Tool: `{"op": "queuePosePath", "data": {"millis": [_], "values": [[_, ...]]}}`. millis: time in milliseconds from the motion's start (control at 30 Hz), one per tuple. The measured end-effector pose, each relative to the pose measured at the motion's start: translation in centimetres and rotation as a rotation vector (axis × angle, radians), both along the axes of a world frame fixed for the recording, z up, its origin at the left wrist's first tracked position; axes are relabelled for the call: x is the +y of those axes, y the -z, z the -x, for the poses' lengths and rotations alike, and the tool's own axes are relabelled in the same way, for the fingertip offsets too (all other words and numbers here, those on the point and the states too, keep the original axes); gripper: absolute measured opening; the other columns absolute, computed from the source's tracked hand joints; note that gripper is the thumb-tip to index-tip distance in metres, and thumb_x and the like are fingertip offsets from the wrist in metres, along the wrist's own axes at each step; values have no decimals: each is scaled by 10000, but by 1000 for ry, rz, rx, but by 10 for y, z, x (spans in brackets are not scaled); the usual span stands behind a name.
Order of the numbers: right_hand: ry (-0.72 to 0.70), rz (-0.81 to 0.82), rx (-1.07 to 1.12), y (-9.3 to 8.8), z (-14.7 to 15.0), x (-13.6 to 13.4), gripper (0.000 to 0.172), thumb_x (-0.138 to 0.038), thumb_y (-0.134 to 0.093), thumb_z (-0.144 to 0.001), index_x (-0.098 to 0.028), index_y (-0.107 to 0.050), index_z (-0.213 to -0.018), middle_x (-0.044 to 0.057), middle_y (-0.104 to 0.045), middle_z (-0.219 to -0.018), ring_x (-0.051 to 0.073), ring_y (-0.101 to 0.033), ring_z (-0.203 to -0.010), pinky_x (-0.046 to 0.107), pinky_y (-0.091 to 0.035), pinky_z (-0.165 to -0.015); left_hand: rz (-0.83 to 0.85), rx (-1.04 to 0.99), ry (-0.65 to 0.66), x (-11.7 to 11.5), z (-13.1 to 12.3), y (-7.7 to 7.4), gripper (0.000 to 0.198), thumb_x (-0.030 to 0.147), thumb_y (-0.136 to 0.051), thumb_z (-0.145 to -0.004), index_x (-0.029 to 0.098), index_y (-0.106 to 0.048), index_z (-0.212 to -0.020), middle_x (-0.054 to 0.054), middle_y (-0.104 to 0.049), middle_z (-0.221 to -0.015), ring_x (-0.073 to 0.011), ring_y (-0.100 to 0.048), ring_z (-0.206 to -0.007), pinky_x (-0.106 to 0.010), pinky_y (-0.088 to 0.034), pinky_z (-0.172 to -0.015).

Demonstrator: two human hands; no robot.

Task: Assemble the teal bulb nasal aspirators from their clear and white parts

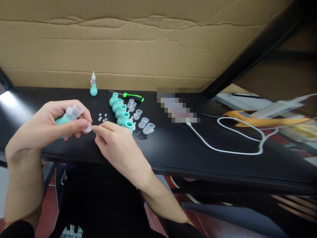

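My left hand [71,124] is wrapped round a teal squeeze bulb [61,121] fitted with a clear plastic neck piece [77,111]. Between its thumb and fingers it also pinches a small translucent tip [88,127]. My right hand [111,137] is closed in a pinch at the end of that tip; whatever its fingertips hold is too small to make out. Just beyond the hands lie several tiny clear rings [100,115]. A slanting row of open-mouthed teal bulbs [123,112] stands beside my right hand, with clear neck pieces [143,123] to their right.
An assembled teal bulb with a pointed tip [93,86] stands near the cardboard wall [123,53]. Behind the row lies a green-and-black screwdriver [133,96]. A pixelated item [177,107] with a white cable [218,150] is farther right, then a yellow tool [242,118].
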State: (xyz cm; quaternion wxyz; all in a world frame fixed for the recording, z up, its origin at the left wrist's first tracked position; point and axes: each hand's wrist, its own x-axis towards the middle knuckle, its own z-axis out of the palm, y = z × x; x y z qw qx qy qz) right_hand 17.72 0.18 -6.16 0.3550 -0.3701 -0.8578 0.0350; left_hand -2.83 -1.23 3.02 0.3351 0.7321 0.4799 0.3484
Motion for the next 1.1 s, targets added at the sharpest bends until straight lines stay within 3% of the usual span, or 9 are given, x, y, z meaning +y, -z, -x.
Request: {"op": "queuePosePath", "data": {"millis": [200, 467, 667, 800, 933, 1100], "values": [[30, 86, -269, -5, 1, 0, 285, 38, -593, -1014, -159, -730, -861, 23, -598, -861, 151, -496, -754, 312, -391, -715, -22, -4, 27, 0, 2, 0, 125, 378, -833, -880, 267, -787, -845, 29, -673, -665, -103, -591, -549, -189, -453, -504], [-27, 40, -428, -12, 3, -1, 283, -6, -570, -1072, -147, -809, -1015, 90, -734, -1000, 225, -602, -908, 369, -465, -808, -12, 4, 43, 0, 1, 0, 154, 388, -848, -879, 256, -779, -837, 21, -673, -671, -106, -586, -549, -197, -460, -503], [-23, 5, -529, -14, 4, -6, 242, 13, -625, -1030, -133, -803, -1104, 85, -744, -1030, 250, -634, -936, 390, -514, -829, -29, 12, 97, 1, 3, -1, 159, 364, -839, -917, 231, -759, -882, 22, -680, -698, -96, -591, -566, -170, -462, -497], [-23, -38, -555, -9, 2, -9, 293, 57, -609, -990, -113, -785, -1151, 84, -733, -1032, 249, -640, -931, 380, -529, -829, -50, 15, 133, 3, 3, -1, 128, 323, -818, -949, 228, -745, -904, 32, -678, -710, -82, -591, -574, -146, -474, -506], [-4, -88, -525, -6, 1, -10, 281, 52, -570, -1001, -120, -779, -1075, 80, -708, -963, 245, -634, -896, 376, -518, -794, -63, 23, 156, 3, 3, 0, 131, 331, -812, -963, 230, -751, -907, 27, -679, -708, -88, -593, -575, -147, -475, -499], [8, -29, -482, -9, 2, -7, 264, 58, -610, -984, -145, -774, -1021, 69, -723, -956, 234, -641, -900, 359, -496, -798, -83, 37, 174, 4, 5, 0, 114, 324, -802, -970, 239, -747, -918, 27, -687, -719, -88, -597, -581, -145, -479, -508]]}}
